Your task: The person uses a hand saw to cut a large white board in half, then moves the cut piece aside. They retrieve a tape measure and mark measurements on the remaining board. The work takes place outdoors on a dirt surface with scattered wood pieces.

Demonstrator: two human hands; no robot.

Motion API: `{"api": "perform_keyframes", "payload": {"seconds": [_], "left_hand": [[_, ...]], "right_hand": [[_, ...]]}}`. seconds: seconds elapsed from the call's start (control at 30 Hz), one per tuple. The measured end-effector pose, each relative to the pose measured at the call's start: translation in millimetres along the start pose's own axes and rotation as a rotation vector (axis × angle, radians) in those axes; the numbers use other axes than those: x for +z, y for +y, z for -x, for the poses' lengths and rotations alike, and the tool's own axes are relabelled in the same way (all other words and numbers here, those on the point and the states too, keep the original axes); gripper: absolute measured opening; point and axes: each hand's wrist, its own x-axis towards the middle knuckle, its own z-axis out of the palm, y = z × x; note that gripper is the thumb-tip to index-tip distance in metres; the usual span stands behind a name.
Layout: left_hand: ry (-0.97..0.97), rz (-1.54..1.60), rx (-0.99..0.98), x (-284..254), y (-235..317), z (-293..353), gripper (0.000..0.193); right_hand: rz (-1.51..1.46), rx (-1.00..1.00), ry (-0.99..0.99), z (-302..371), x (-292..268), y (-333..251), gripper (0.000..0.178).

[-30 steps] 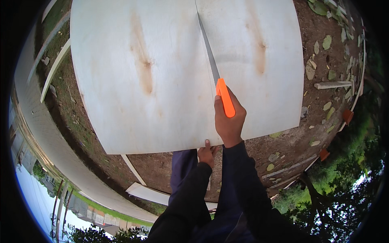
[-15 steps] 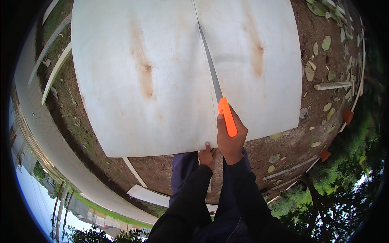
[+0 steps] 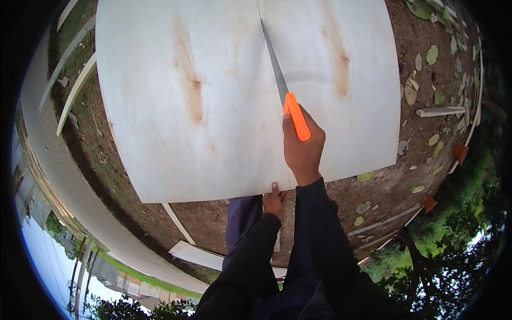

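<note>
A large pale plywood sheet (image 3: 229,144) with brown knot streaks lies in front of me. My right hand (image 3: 305,152) grips the orange handle of a handsaw (image 3: 297,117). The saw's grey blade slants away from me and narrows to where it enters a thin cut in the far part of the sheet. A faint line runs from that cut toward the near edge. At this near edge my left hand (image 3: 274,203) holds the plywood, thumb on top and fingers partly hidden underneath.
Brown soil with fallen leaves (image 3: 432,54) surrounds the sheet. A short wood offcut (image 3: 440,111) lies to the right, near an orange-brown block (image 3: 460,153). Pale strips (image 3: 77,96) lie at the left, beside a grey paved strip (image 3: 122,229). A white board (image 3: 197,256) is near my legs.
My right hand has pushed the handsaw forward, away from me, so its handle is farther up the sheet and less blade shows. My left hand stays at the near edge.
</note>
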Motion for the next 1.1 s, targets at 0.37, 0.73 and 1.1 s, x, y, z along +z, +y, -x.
{"api": "perform_keyframes", "payload": {"seconds": [0.37, 0.73, 1.1], "left_hand": [[-0.123, -0.29, 0.164, -17.5, -3.7, -10.1, 0.048], [-0.235, -0.406, 0.315, -50.0, -22.4, -50.3, 0.048], [-0.088, -0.027, 0.033, -16.6, 1.0, -16.2, 0.049]], "right_hand": [[0.005, 0.049, -0.102, 50.8, -31.2, -14.4, 0.035], [0.019, -0.058, -0.065, 63.3, -28.6, -14.3, 0.033], [0.006, -0.028, -0.017, 26.7, -14.2, -3.1, 0.035]]}}
